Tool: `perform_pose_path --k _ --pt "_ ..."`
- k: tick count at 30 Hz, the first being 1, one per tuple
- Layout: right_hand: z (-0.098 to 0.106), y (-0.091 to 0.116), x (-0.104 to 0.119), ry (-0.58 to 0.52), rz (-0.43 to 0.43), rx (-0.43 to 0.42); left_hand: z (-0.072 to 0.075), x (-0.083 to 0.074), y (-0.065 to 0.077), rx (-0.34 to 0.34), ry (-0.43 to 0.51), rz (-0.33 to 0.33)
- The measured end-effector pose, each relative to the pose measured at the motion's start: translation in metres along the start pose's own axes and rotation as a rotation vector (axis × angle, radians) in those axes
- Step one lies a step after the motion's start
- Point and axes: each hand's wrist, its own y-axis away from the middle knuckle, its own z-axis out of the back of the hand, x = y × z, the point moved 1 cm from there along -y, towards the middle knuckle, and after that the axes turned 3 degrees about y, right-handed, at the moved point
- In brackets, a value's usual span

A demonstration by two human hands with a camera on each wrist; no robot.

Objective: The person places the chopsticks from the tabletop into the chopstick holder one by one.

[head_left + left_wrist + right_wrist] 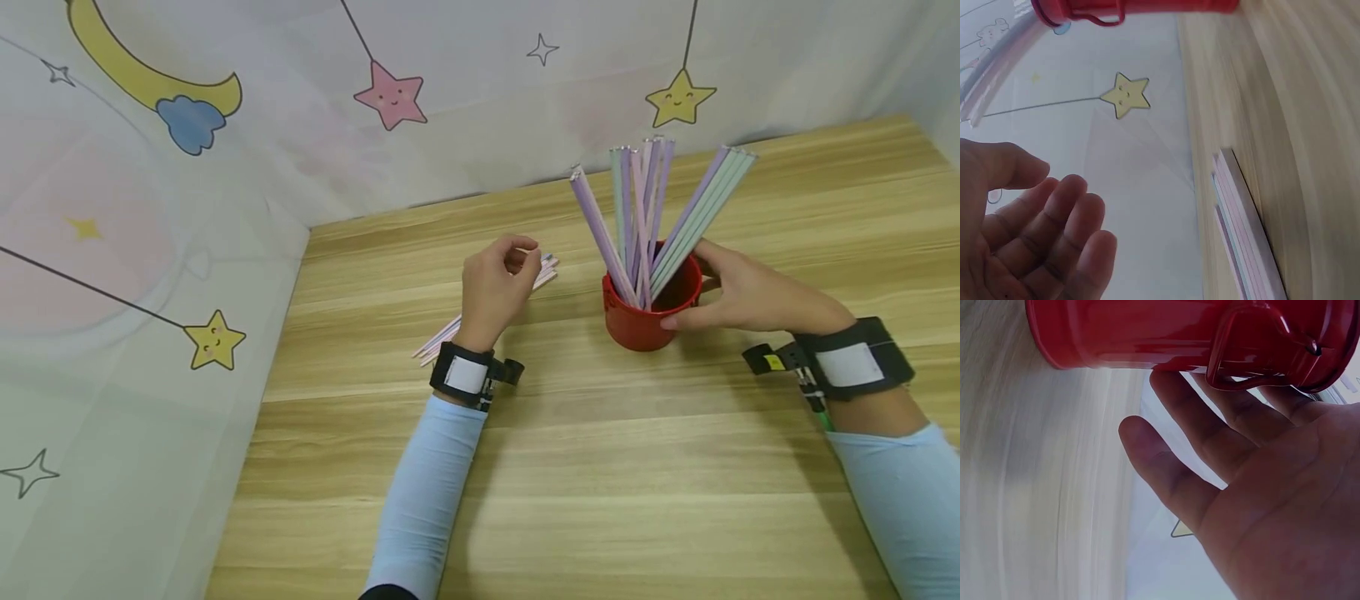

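A red cup (pixel 639 327) with a thin loop handle (pixel 1217 357) stands upright on the table. Pale purple, pink and green straw-like sticks (pixel 693 225) fan out of its top in bunches. My right hand (pixel 738 287) holds the cup from the right, thumb at the front of the rim and fingers behind it. In the right wrist view, those fingers (pixel 1179 394) reach along the cup's side by the handle. My left hand (pixel 498 287) hovers left of the cup with loosely curled fingers and nothing in them. Beneath it lie more sticks (pixel 1244 231), partly hidden in the head view.
The wood-grain table (pixel 600 492) meets a pale cloth backdrop (pixel 465 150) at the back and left. Printed stars and a moon (pixel 150 62) decorate the cloth. Each wrist wears a black strap (pixel 855 358) with a small camera.
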Motion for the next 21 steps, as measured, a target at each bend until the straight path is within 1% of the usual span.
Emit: perform_pose_path --k 1,3,6,9,11,14,17,19,21 --pt "0.000 0.000 0.000 0.002 -0.001 -0.002 0.002 0.003 0.000 0.007 -0.060 0.020" --pt "-0.001 0.000 0.000 0.006 -0.003 -0.004 0.006 0.010 0.001 0.052 -0.182 0.074" --pt "-0.001 0.000 0.001 0.016 -0.009 -0.008 0.008 0.020 0.004 0.166 -0.350 0.166" --pt "-0.002 0.000 0.002 0.024 -0.016 -0.012 0.007 0.029 0.006 0.283 -0.456 0.225" --pt "-0.002 0.001 0.003 0.027 -0.019 -0.015 0.005 0.034 0.008 0.330 -0.495 0.242" --pt "-0.002 0.001 0.004 0.029 -0.022 -0.015 0.002 0.037 0.009 0.355 -0.521 0.246" --pt "-0.002 0.000 0.003 0.034 -0.027 -0.014 0.001 0.038 0.009 0.354 -0.546 0.242" --pt "-0.002 0.000 0.002 0.038 -0.027 -0.015 0.000 0.038 0.009 0.348 -0.575 0.226" --pt "-0.002 0.000 0.001 0.042 -0.027 -0.016 -0.001 0.036 0.009 0.342 -0.616 0.191"
